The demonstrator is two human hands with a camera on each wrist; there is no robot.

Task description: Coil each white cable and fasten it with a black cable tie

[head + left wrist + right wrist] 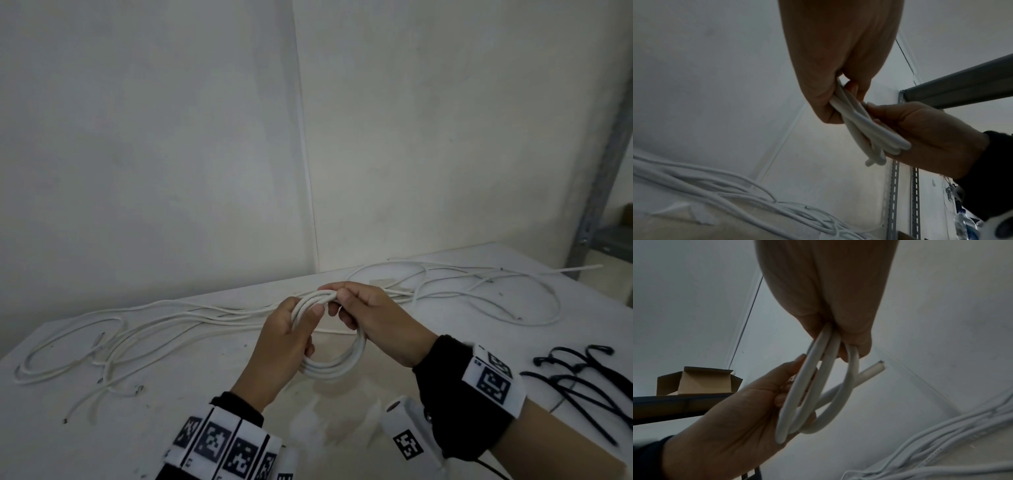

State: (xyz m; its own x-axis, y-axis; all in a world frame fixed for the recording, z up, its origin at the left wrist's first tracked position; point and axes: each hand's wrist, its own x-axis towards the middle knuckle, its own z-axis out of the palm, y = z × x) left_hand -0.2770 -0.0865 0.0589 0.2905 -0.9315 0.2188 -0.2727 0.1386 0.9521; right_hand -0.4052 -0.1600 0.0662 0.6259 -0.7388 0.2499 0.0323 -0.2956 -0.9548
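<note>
Coil: a white cable (334, 363), round in section and smooth-skinned, was wound into a ring of about three or four turns and held above the table between both hands.
Left hand: the left hand (281, 346) gripped the ring's left side, thumb laid across the turns and fingers curled round behind them (the right wrist view showed the turns running across its palm).
Right hand: the right hand (373, 320) pinched the top of the ring, fingertips pressed together on the bunched strands.
Loose end: one cut end (877, 367) of the coil stuck out past the ring, its tip blunt and tube-like.
Loose cables: more white cables (164, 320) lay uncoiled in long slack loops across the table behind the hands; their number could not be counted, as they crossed one another.
Ties: black cable ties (582, 380), thin and wiry with hooked ends, lay in a small heap at the right, well apart from the coil; several, exact count unclear.
Table: a table (171, 428) with a pale, scuffed and speckled matte top.
Wrist bands: each wrist wore a black band with white tags printed in square black patterns.
Box: one open brown cardboard box (698, 381) sat on a dark shelf.
</note>
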